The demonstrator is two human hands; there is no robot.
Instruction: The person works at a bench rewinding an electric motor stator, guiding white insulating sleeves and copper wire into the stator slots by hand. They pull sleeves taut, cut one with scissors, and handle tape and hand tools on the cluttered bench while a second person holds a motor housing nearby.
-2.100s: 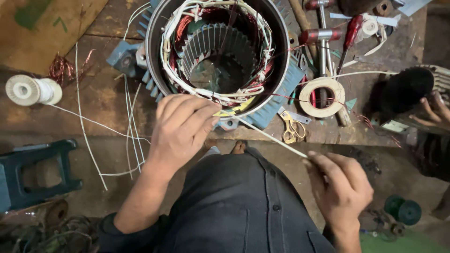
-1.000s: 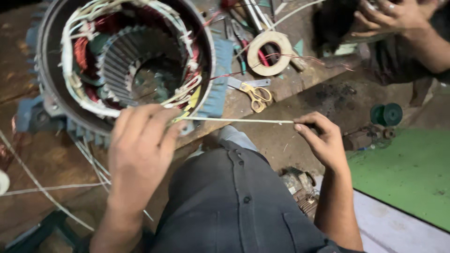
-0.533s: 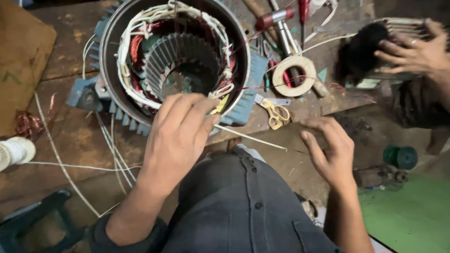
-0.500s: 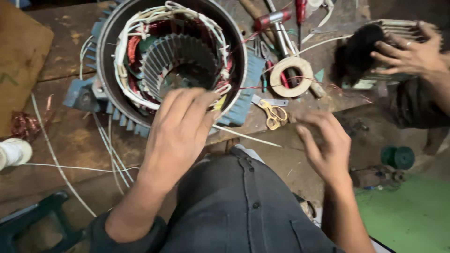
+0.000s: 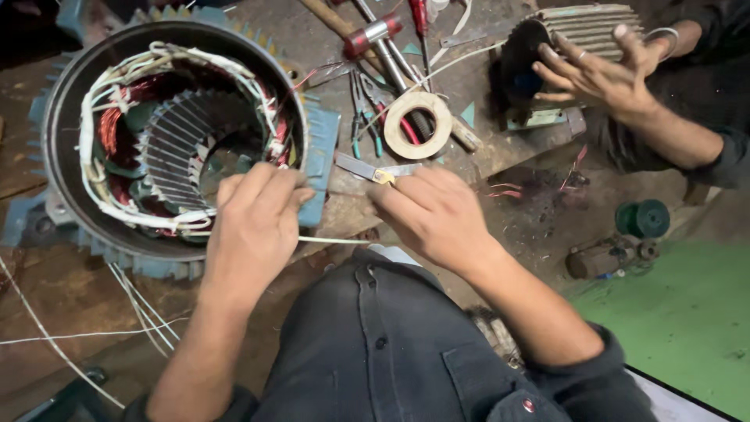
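A big motor stator [image 5: 55, 101] with copper windings and white sleeved leads lies on the worn bench. My left hand [image 5: 254, 227] rests on its near rim, fingers pinched on a thin white sleeve [image 5: 336, 239] that runs right from under the hand. My right hand [image 5: 433, 215] is curled over the yellow handles of the scissors [image 5: 361, 167]; their blades stick out to the left.
A tape roll [image 5: 418, 125], pliers [image 5: 363, 109] and a red-headed hammer [image 5: 371, 35] lie behind the scissors. Another person's hand [image 5: 594, 70] holds a smaller motor housing [image 5: 539, 35] at top right. A green spool [image 5: 644, 219] lies below; loose white wires [image 5: 133, 301] trail left.
My right hand has let go of the white sleeve's far end and moved up and left onto the scissors. My left hand stays at the stator rim.
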